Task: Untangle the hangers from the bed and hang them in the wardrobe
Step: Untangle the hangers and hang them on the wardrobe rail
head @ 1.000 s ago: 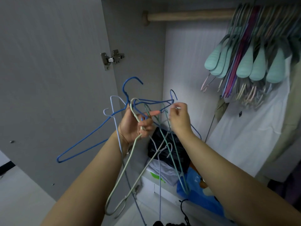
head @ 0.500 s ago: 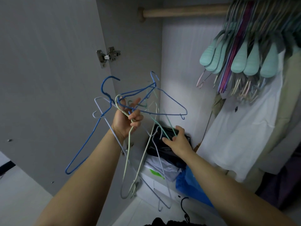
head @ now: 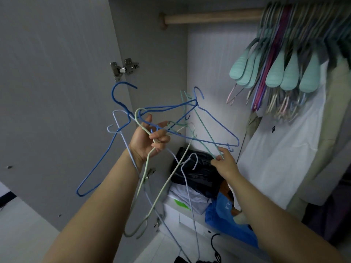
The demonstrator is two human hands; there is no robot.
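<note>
My left hand (head: pixel 150 138) grips a tangle of wire hangers in front of the open wardrobe: two blue hangers (head: pixel 209 120), a cream hanger (head: pixel 152 186), pale lilac ones (head: pixel 187 185) and a thin green hanger (head: pixel 204 128). The bundle hangs down past my left forearm. My right hand (head: pixel 225 164) is lower right and pinches the lower end of the green hanger, just under the blue hanger's right corner. The wooden wardrobe rail (head: pixel 209 17) runs across the top; its left stretch is bare.
Several teal and coloured hangers (head: pixel 290 71) crowd the rail's right side, with a white garment (head: pixel 281 149) below. The grey wardrobe door (head: pixel 57 92) stands open at left. Folded dark clothes (head: pixel 199 171) and a blue bag (head: pixel 228 221) lie on the shelf. A black hanger hook (head: pixel 215 245) shows at the bottom.
My right hand dropped from the top of the bundle, then moved right and took the green hanger's lower end. The blue hanger swung out to the right. My left hand kept its grip.
</note>
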